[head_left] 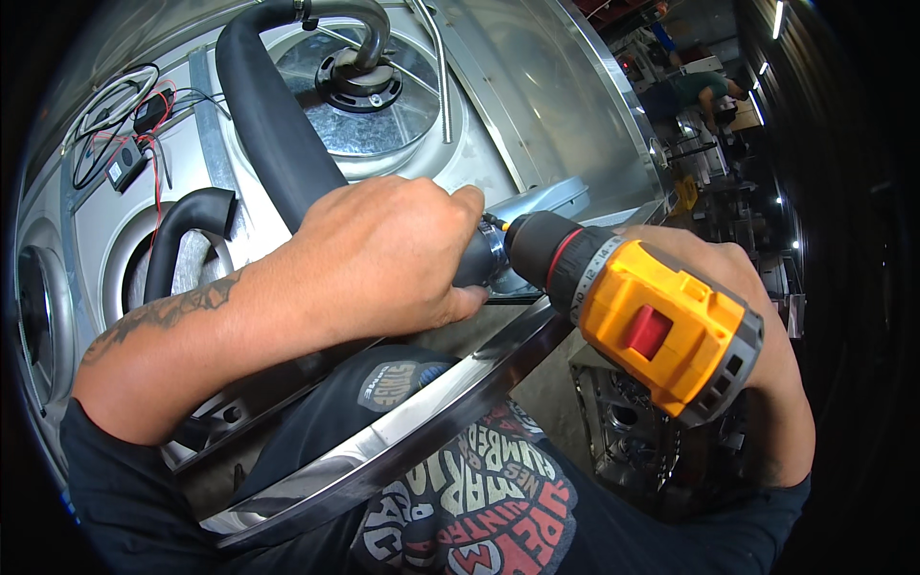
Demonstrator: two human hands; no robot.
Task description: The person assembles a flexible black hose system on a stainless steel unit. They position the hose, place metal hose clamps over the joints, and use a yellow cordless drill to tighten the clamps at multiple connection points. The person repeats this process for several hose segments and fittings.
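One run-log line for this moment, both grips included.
left grip: around black hose | right grip: holding yellow drill, nose toward metal clamp | upper left: wired black boxes

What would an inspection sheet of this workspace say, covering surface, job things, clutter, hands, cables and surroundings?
Surface: pale panel with a round metal basin.
Job's things: thick black hose, metal hose clamp, yellow drill driver.
Clutter: curved black hose, two small black boxes.
Hands: left hand grips the thick black hose near the clamp; right hand holds the drill driver, aimed toward the clamp, contact unclear.
Cables: looped wires, some red, around the boxes.
Surroundings: another person in the background, lit ceiling lights.
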